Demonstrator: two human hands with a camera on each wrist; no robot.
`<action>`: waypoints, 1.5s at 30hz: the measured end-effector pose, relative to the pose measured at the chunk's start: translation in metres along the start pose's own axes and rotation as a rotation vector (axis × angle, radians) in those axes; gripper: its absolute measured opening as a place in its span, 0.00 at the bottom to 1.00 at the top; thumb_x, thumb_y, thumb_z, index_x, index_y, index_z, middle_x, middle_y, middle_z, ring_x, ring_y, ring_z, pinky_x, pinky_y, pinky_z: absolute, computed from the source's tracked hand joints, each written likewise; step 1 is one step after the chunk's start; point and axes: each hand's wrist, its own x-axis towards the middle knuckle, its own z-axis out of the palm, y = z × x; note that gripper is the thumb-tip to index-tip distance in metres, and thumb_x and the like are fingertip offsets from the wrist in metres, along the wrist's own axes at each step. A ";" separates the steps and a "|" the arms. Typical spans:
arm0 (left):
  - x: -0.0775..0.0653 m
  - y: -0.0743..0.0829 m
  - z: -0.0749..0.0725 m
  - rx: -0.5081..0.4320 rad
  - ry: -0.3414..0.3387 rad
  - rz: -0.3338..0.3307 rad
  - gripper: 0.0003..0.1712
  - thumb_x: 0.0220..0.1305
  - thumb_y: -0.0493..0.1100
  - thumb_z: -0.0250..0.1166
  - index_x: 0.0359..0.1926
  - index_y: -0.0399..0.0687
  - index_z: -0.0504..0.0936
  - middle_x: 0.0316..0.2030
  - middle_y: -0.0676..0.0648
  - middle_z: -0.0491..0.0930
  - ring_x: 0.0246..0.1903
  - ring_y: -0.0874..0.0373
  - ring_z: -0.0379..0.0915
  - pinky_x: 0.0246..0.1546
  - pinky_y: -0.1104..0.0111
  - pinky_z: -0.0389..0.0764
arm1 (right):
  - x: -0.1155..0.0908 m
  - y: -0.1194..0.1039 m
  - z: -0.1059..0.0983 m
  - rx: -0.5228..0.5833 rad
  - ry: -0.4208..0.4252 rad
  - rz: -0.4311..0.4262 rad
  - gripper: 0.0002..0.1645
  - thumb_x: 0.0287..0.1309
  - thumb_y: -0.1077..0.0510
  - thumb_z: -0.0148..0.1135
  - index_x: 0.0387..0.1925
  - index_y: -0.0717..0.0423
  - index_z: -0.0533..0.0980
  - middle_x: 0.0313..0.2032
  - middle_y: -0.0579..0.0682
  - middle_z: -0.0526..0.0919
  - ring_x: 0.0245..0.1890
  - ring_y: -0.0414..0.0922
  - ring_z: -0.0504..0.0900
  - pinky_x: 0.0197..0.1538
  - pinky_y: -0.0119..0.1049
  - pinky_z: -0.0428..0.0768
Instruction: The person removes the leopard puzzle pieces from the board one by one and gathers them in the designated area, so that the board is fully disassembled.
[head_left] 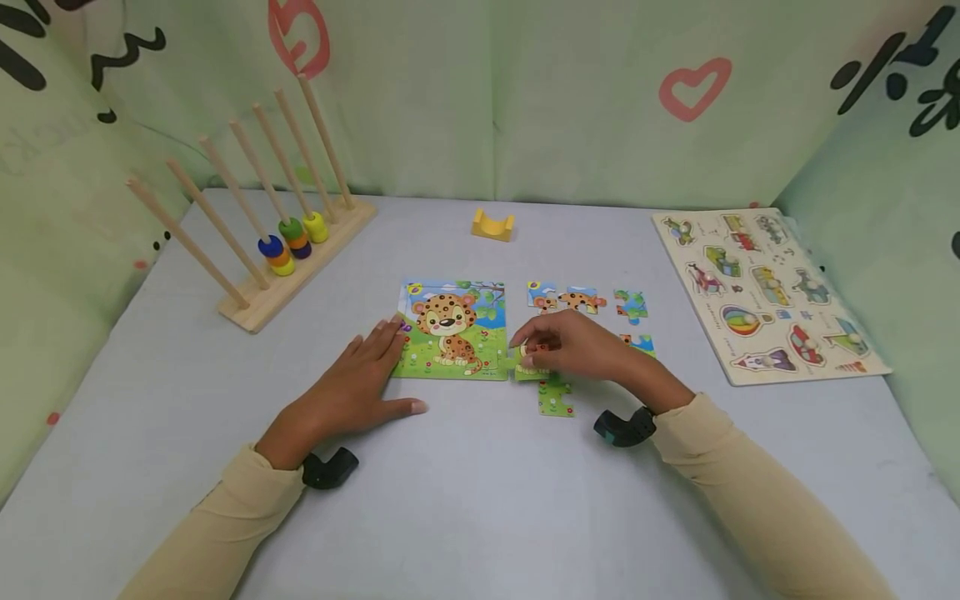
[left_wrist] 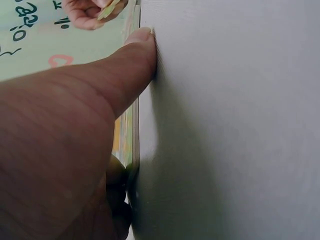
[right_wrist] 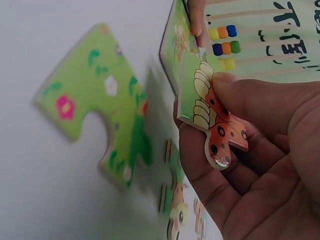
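Note:
My left hand (head_left: 348, 379) lies with fingers extended, fingertips on the left edge of the leopard picture board (head_left: 450, 329); its thumb rests on the table. Just right of the board, my right hand (head_left: 577, 343) pinches a jigsaw piece (right_wrist: 202, 107) between thumb and fingers. That piece shows cream paws and orange spotted fur on green, and it is tilted above the table. Below the right hand lies a green corner jigsaw piece (head_left: 556, 402) with flowers. Several more jigsaw pieces (head_left: 587, 298) lie behind and beside the hand, one partly hidden by it.
At the back left stands a wooden peg rack (head_left: 258, 310) with coloured rings (head_left: 276, 255) on some pegs. A yellow curved block (head_left: 492, 226) sits at the back centre. A picture puzzle board (head_left: 750, 292) lies at the right. A green curtain (head_left: 570, 125) surrounds the table.

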 end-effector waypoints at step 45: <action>-0.002 0.000 0.000 -0.019 0.023 0.015 0.61 0.57 0.67 0.66 0.75 0.33 0.48 0.76 0.39 0.40 0.74 0.44 0.33 0.70 0.47 0.41 | -0.072 0.024 -0.030 0.013 -0.138 0.123 0.06 0.59 0.62 0.67 0.38 0.58 0.81 0.26 0.46 0.80 0.27 0.42 0.76 0.32 0.32 0.73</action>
